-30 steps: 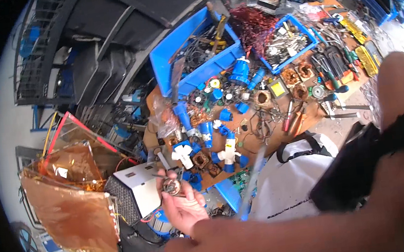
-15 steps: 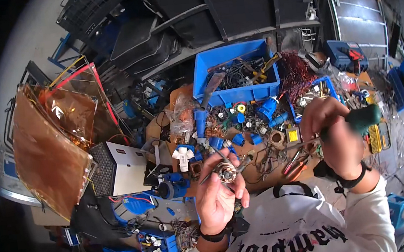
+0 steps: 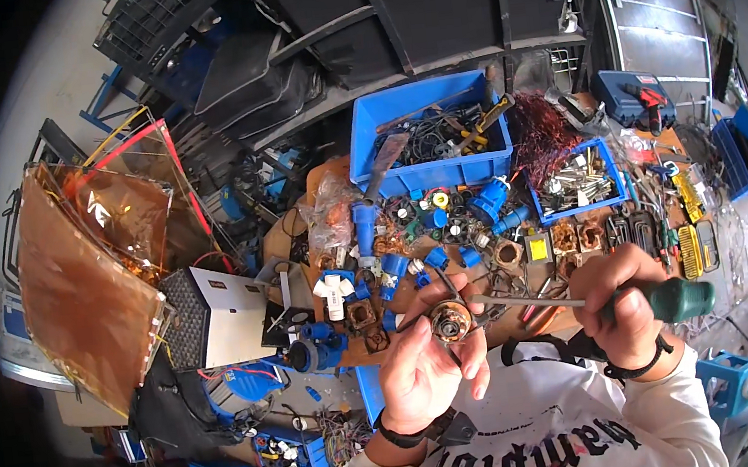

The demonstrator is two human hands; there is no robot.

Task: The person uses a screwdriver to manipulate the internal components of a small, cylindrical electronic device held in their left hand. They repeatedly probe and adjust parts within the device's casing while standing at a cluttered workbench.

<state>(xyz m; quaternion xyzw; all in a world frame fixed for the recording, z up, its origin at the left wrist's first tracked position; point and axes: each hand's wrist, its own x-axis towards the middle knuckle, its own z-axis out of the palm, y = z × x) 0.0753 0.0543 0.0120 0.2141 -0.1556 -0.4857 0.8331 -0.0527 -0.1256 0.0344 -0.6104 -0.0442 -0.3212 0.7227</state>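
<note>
My left hand (image 3: 414, 373) is palm up, its fingers curled round a small round metal part (image 3: 450, 321). This part has a copper-coloured ring, a dark centre and thin dark arms sticking out. My right hand (image 3: 617, 304) is wrapped round the green handle of a screwdriver (image 3: 686, 299). Its long metal shaft points left, and the tip lies at the upper right of the round part; whether they touch I cannot tell. Beyond my hands, blue plastic pieces (image 3: 393, 265), a white three-way fitting (image 3: 334, 296) and square brown metal pieces (image 3: 507, 254) lie on the brown worktop.
A blue bin (image 3: 441, 174) with cables and tools stands at the back. Right of it are red wire strands (image 3: 541, 134) and a small blue tray (image 3: 582, 204) of metal pieces. Several hand tools lie at the right. Brown sheets (image 3: 89, 295) lean at the left.
My right hand has come down and slightly left with the screwdriver, and the shaft's tip is now by the round part. My left hand has shifted slightly right.
</note>
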